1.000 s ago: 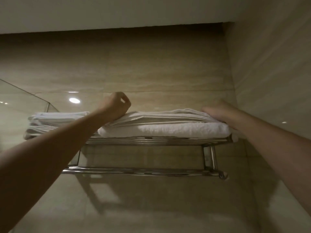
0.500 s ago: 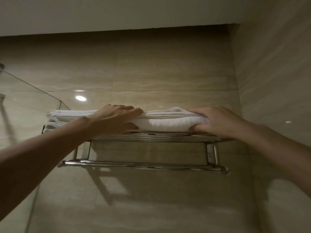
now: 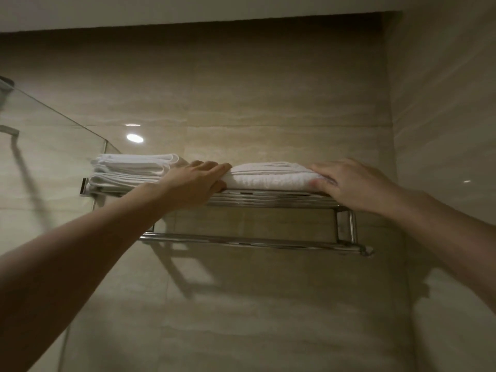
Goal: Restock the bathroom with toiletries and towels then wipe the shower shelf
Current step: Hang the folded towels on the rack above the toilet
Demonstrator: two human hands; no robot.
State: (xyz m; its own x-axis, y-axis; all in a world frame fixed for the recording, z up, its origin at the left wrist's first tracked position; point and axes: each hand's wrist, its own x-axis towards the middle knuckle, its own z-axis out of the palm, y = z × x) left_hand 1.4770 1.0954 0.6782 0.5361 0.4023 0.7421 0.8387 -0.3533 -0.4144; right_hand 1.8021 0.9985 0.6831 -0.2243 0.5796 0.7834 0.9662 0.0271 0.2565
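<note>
White folded towel (image 3: 268, 179) sits on the chrome rack (image 3: 271, 201) at your 12 o'clock. Your left hand (image 3: 193, 183) grips its 9 o'clock end, your right hand (image 3: 349, 183) its 3 o'clock end. Another towel stack (image 3: 128, 170) lies just beside, at 9.

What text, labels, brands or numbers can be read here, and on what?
None: no readable text in view.
The folded towel, stacked towels, chrome rack, glass panel and tiled wall show no print, tag or logo.
The bright spot on the wall is a light reflection, not a sign.
</note>
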